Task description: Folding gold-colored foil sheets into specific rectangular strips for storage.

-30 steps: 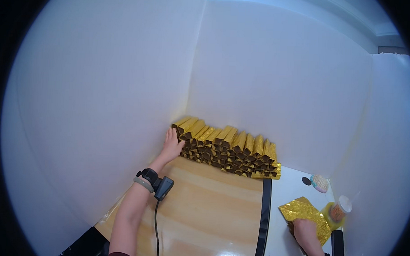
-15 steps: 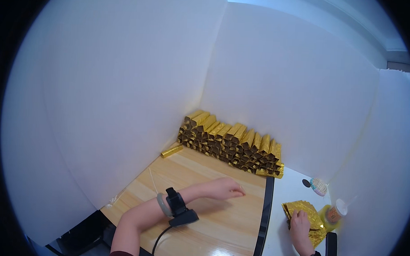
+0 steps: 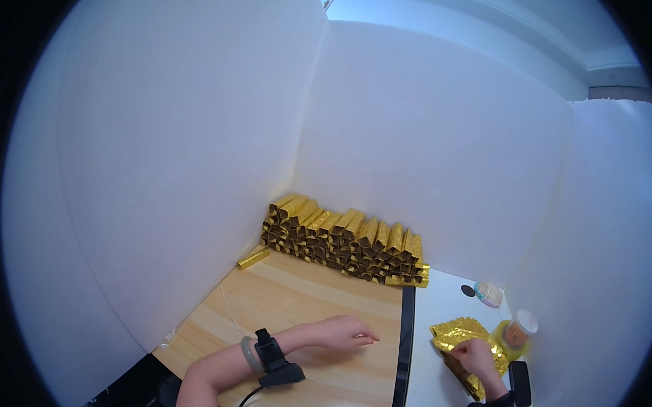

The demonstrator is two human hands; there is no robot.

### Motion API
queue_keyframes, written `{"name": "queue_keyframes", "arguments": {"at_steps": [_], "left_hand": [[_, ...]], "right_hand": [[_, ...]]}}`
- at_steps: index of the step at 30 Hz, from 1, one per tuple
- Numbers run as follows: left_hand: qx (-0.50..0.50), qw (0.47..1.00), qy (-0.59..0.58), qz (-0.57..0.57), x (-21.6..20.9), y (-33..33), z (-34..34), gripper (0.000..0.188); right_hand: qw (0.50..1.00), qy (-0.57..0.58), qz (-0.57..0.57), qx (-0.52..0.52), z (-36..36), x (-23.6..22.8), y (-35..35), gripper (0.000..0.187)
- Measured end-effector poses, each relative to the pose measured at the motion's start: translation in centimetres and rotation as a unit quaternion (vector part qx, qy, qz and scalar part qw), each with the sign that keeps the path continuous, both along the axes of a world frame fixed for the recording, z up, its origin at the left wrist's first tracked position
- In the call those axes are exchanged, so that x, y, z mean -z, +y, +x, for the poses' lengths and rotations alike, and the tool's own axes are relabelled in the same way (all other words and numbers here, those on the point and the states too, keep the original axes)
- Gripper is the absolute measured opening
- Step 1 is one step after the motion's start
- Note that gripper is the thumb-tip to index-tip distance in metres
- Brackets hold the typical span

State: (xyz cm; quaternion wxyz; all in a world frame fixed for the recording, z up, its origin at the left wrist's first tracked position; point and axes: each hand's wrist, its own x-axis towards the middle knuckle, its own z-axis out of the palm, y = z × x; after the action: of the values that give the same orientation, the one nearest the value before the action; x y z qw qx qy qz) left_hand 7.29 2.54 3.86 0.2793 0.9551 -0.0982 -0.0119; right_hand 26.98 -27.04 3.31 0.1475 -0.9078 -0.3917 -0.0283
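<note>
My left hand (image 3: 349, 333) hovers over the wooden board with its fingers loosely stretched and nothing in them. A black device and a pale bangle sit on that wrist. At the lower right, my right hand (image 3: 475, 356) is curled over a crumpled stack of gold foil sheets (image 3: 461, 329). Its fingers are closed at a foil sheet, though the fingertips are partly hidden. Along the back of the board lies a pile of gold foil tubes (image 3: 339, 236), with square-looking dark open ends towards me. A single gold tube (image 3: 254, 258) lies apart at the pile's left.
White panels (image 3: 428, 150) enclose the back and sides. Right of the board's black edge (image 3: 405, 350) is a white surface. A white-topped cup (image 3: 523, 326), a black oblong case (image 3: 520, 384), a patterned rounded object (image 3: 489, 294) and a dark disc (image 3: 468, 290) stand or lie there.
The view has shifted, so the scene sits further left. My left hand's fingers have loosened and straightened. My right hand has turned and curled in over the foil stack.
</note>
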Motion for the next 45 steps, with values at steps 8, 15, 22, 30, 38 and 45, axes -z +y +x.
{"name": "queue_keyframes", "arguments": {"at_steps": [8,15,22,30,38,45], "left_hand": [[-0.085,0.905,-0.403,0.106,-3.5,-2.4,-2.2,0.067],[-0.171,0.979,0.009,-0.113,-3.4,-0.9,-1.8,0.053],[-0.315,0.945,-0.043,-0.069,3.0,1.8,-1.4,0.057],[0.045,0.985,0.031,0.164,4.6,1.9,-2.9,0.092],[0.024,0.977,0.075,0.196,3.1,1.4,-3.0,0.088],[0.022,0.996,-0.082,0.024,3.9,3.6,-3.8,0.064]], "right_hand": [[0.933,-0.132,0.245,-0.226,-7.9,-7.5,4.4,0.018],[0.902,0.230,0.295,-0.215,-6.2,-3.0,8.3,0.017],[0.931,-0.047,0.135,-0.337,-7.4,1.4,11.1,0.065],[0.913,-0.067,-0.125,-0.384,-8.1,3.7,9.8,0.100],[0.908,-0.099,-0.057,-0.403,-7.6,4.2,9.7,0.088],[0.925,-0.088,0.034,-0.368,-7.4,2.7,9.5,0.044]]}}
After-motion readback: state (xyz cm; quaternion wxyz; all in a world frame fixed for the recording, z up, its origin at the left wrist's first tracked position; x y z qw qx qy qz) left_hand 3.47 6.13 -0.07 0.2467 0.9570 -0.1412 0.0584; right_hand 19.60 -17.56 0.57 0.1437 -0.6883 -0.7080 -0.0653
